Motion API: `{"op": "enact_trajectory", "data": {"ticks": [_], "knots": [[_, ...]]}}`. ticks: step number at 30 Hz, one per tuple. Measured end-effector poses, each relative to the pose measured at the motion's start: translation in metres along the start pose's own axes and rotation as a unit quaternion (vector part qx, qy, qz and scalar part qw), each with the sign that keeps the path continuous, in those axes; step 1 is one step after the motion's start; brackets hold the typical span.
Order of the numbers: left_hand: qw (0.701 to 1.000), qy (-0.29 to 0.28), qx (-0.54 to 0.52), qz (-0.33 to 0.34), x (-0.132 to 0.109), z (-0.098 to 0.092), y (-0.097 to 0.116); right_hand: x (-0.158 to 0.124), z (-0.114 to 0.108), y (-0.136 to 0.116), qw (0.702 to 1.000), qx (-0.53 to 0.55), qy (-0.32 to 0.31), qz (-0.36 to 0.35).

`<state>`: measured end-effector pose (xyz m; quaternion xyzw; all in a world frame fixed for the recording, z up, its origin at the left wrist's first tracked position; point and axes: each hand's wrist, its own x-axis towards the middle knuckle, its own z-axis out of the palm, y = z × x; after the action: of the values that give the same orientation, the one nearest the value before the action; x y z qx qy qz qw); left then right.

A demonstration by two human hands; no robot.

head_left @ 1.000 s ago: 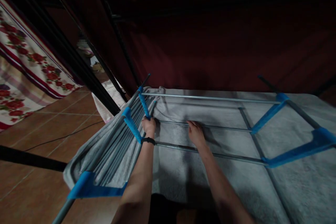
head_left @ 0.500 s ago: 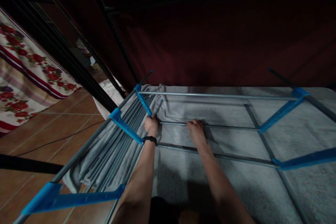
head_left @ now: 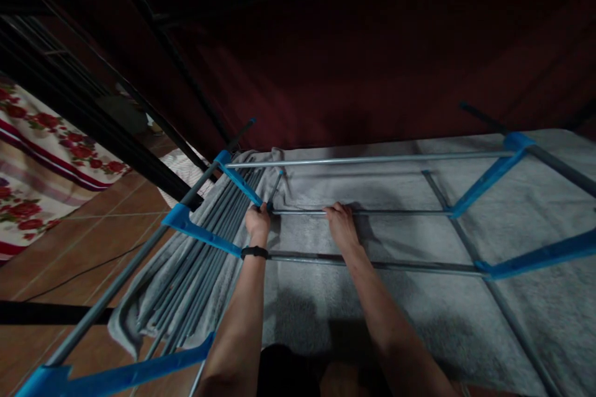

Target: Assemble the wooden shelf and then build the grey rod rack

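A frame of grey metal tubes with blue plastic brackets lies across a grey blanket (head_left: 307, 304). My left hand (head_left: 257, 223), with a black band at the wrist, grips the joint where a blue bracket (head_left: 244, 186) meets the middle crossbar (head_left: 400, 213). Farther right, my right hand (head_left: 341, 223) is closed round that same crossbar. Behind it runs a back crossbar (head_left: 372, 160), and nearer to me a front crossbar (head_left: 419, 267). On the right side, another blue bracket (head_left: 484, 181) joins the back and middle bars.
Several loose grey tubes (head_left: 205, 260) lie on the blanket at left. Black posts (head_left: 116, 136) slant past the left side, with brown tiled floor (head_left: 107, 236) and a floral cloth (head_left: 46, 161) beyond. A dark red curtain (head_left: 349, 74) hangs at the back.
The view has shifted, so the frame sits a little farther left and its right side higher in the picture. Both hands keep their hold on the middle crossbar and its joint.
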<state>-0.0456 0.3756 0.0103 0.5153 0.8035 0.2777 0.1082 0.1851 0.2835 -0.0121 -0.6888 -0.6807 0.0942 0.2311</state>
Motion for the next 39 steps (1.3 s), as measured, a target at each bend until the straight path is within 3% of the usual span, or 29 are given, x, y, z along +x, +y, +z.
{"op": "enact_trajectory", "data": {"ticks": [9, 17, 20, 26, 31, 39], "knots": [[1.000, 0.013, 0.011, 0.021, -0.009, -0.013, 0.011, 0.000, -0.005, 0.000, 1.000, 0.000, -0.006, 0.003], [0.999, -0.033, 0.011, -0.011, -0.014, 0.007, 0.008, -0.002, -0.001, 0.004, 1.000, -0.003, -0.015, 0.002], [0.999, -0.024, 0.010, -0.041, -0.012, 0.012, 0.006, -0.002, 0.002, 0.004, 1.000, -0.015, -0.017, 0.002], [0.999, -0.010, 0.012, -0.028, -0.001, 0.007, -0.003, -0.002, 0.005, 0.004, 1.000, -0.011, -0.011, 0.002], [0.999, -0.029, -0.013, -0.038, 0.001, 0.004, -0.007, -0.004, 0.006, 0.005, 1.000, -0.003, -0.002, -0.002], [0.996, -0.019, -0.077, -0.045, 0.003, 0.012, -0.017, -0.006, 0.000, 0.004, 1.000, -0.014, -0.009, -0.004]]}}
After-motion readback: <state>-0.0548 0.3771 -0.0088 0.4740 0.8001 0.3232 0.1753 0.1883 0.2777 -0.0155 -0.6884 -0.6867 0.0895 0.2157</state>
